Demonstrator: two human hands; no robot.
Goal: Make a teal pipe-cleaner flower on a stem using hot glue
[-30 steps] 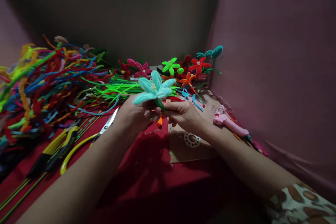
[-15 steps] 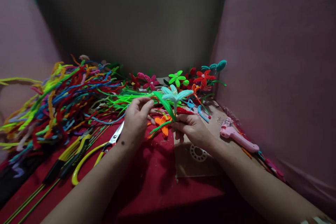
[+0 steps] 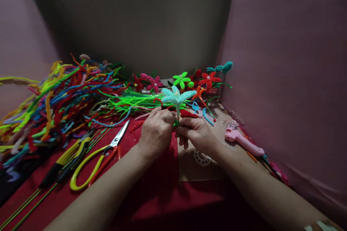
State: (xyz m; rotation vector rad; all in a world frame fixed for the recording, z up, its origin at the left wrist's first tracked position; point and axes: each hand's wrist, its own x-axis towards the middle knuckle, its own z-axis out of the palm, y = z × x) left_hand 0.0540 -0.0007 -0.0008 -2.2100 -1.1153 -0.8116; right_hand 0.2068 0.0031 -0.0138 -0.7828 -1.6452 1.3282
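Note:
A pale turquoise pipe-cleaner flower (image 3: 176, 96) stands upright between my hands, its petals spread above a short stem. My right hand (image 3: 196, 131) pinches that stem low down, just under the bloom. Closed fingers of my left hand (image 3: 158, 131) meet the stem from the other side, around a green pipe-cleaner leaf (image 3: 176, 122). Only a small bit of the leaf shows; the rest is hidden behind my left hand. Below the fingertips the stem cannot be made out.
Scissors (image 3: 100, 160) and pliers (image 3: 67, 160) lie on the red cloth at left, beside a heap of colourful pipe cleaners (image 3: 54, 104). Green stems (image 3: 132, 101) and finished flowers (image 3: 181, 79) fill the back. A pink glue gun (image 3: 244, 140) lies at right near cardboard (image 3: 189, 173).
My left hand has moved right, up to the stem, and its fingers have closed around the green leaf, now mostly covered. The flower has shifted slightly left.

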